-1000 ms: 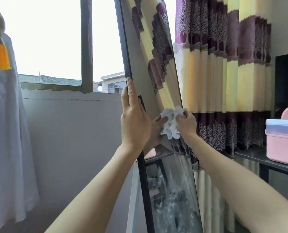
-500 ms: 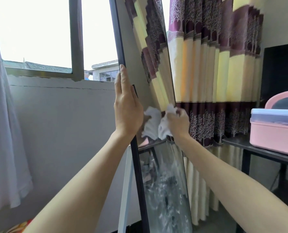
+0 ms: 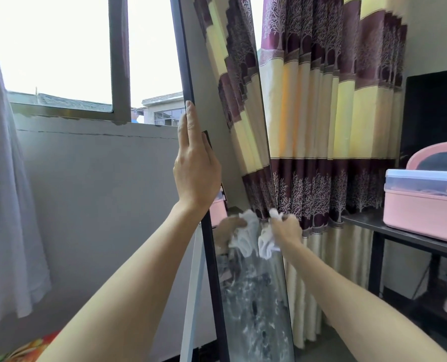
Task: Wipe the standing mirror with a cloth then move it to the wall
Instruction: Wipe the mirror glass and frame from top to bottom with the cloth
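A tall standing mirror point(image 3: 233, 142) with a thin black frame stands edge-on before me, reflecting the striped curtain. My left hand point(image 3: 196, 165) grips its left frame edge at mid height, forefinger straight up along the frame. My right hand point(image 3: 286, 229) clutches a crumpled white cloth point(image 3: 266, 240) and presses it against the glass lower down. The cloth and hand are mirrored in the glass just to the left. Below the cloth the glass looks smeared and streaky. A white support leg point(image 3: 191, 296) shows behind the mirror.
A grey wall point(image 3: 94, 194) under a window lies to the left. A purple and yellow curtain point(image 3: 329, 126) hangs right behind the mirror. A black shelf point(image 3: 400, 233) at right carries a pink box point(image 3: 423, 205). A white garment point(image 3: 5, 205) hangs at far left.
My right hand has wiped the cloth downward along the glass, well below my left hand. My left hand keeps its grip on the frame edge.
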